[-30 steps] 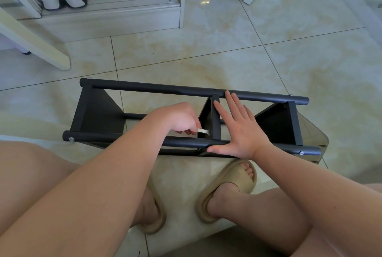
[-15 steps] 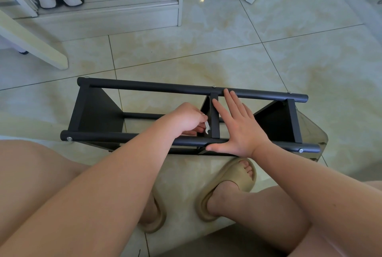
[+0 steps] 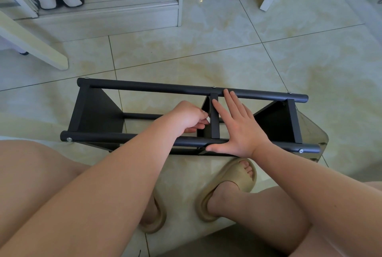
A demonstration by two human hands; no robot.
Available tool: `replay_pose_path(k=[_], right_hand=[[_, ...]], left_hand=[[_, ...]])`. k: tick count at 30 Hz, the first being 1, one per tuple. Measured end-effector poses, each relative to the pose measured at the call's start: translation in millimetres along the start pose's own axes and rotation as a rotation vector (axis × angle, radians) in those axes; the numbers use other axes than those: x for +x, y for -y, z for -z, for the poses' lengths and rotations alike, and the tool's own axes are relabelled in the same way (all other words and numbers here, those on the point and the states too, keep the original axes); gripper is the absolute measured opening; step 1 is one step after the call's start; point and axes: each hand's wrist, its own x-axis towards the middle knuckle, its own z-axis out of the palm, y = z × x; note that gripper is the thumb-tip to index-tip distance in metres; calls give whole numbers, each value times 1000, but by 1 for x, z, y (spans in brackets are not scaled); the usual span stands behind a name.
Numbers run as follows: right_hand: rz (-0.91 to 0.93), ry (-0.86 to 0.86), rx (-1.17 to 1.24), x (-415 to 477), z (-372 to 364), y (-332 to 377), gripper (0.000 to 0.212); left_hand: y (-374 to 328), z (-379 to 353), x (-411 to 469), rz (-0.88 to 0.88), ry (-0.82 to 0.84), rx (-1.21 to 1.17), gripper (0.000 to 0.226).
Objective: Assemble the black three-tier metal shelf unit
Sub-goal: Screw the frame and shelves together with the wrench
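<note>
So your right hand [image 3: 241, 132] lies flat, fingers spread, on the shelf unit [image 3: 144, 88]; just beside it your left hand [image 3: 186, 118] curls at the middle panel [image 3: 215, 126], can't tell around what.

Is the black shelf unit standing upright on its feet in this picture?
No: the shelf unit lies on its side on the tiled floor, its long poles running level, with the right hand resting flat on it.
</note>
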Motion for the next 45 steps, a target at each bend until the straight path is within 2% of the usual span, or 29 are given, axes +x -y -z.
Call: replay_pose_path(k=[4,9,14,31,45], right_hand=[[0,-3,-2,0,-1,0,126],[0,-3,0,0,0,0,126],[1,6,-12,0,1,1,126],[5,-9,-10,-1,-1,1,126],[-11,4,-21,-1,0,2,127]], left_hand=[[-1,-1,-1,4,9,51,14],[0,-3,2,46,-6,-35,12],[4,-3,1,85,57,-8,14],[5,6,4,37,147,82,13],[12,20,2,-81,282,350,11]])
